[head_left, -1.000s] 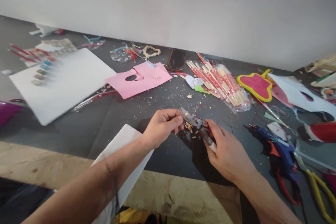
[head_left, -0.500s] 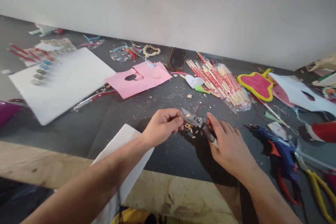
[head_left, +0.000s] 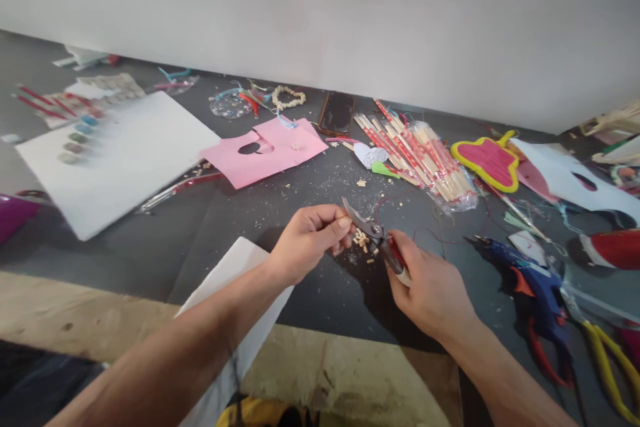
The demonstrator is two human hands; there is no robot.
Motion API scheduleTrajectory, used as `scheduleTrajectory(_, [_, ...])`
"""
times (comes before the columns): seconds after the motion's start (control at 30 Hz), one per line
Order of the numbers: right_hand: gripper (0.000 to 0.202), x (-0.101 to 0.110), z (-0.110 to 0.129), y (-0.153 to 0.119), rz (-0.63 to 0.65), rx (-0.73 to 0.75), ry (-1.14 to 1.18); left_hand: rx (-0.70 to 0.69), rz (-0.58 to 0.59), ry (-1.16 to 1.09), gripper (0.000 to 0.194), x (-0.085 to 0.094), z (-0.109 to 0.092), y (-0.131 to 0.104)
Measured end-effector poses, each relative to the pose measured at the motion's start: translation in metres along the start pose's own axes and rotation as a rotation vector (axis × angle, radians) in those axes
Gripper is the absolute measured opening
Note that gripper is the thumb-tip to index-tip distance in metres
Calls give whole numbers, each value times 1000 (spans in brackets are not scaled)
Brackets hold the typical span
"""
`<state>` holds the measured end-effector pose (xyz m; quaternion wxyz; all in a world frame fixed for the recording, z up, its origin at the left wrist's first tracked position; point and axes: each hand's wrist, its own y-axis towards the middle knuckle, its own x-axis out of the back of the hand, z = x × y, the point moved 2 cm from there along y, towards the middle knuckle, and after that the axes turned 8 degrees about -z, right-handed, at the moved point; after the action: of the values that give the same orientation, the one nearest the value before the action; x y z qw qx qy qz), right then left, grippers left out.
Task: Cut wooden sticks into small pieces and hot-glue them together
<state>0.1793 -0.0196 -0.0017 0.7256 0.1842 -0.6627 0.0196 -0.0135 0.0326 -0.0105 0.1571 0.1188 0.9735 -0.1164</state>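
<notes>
My right hand (head_left: 427,283) is wrapped round the handles of a pair of pruning shears (head_left: 377,233), whose metal blades point up and left. The blades look closed or nearly so. Right beside their tips, my left hand (head_left: 315,240) is closed in a pinch, thumb against fingers; what it holds is too small or hidden to name. Several small cut wooden bits (head_left: 361,239) lie on the dark table (head_left: 200,247) just beneath the blades.
Wrapped chopsticks (head_left: 415,153), a phone (head_left: 337,113) and pink paper (head_left: 265,152) lie beyond my hands. White board (head_left: 120,153) is at the left. A blue glue gun (head_left: 530,280) and yellow-handled pliers (head_left: 607,360) are at the right. White paper (head_left: 235,280) sits under my left forearm.
The shears' blades have come together, and my right hand has shifted slightly left and closed further round the handles. The pale bit between the blades no longer shows. My left hand stays almost in place.
</notes>
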Motion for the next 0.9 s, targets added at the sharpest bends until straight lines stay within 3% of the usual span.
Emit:
scheduleTrajectory(0.17, [43, 1, -12, 5, -86, -98, -36, -1, -72, 3, 20, 1, 1, 5])
scheduleTrajectory(0.33, [59, -2, -36, 11, -65, -311, -7, 49, -115, -46, 18, 1, 2, 8])
scheduleTrajectory(0.47, [59, -3, -48, 11, -69, -357, -68, 83, -127, -83, 24, -1, 1, 8])
scheduleTrajectory(0.7, [33, 8, -42, 12, -186, -74, -186, 92, -98, -148, 31, -1, 1, 10])
scheduleTrajectory(0.8, [32, 22, -31, 27, -107, 71, -68, 77, -95, -174, 31, 0, 2, 11])
scheduleTrajectory(0.9, [33, 33, -30, 68, -9, 135, 70, 77, -85, -200, 30, 0, 3, 11])
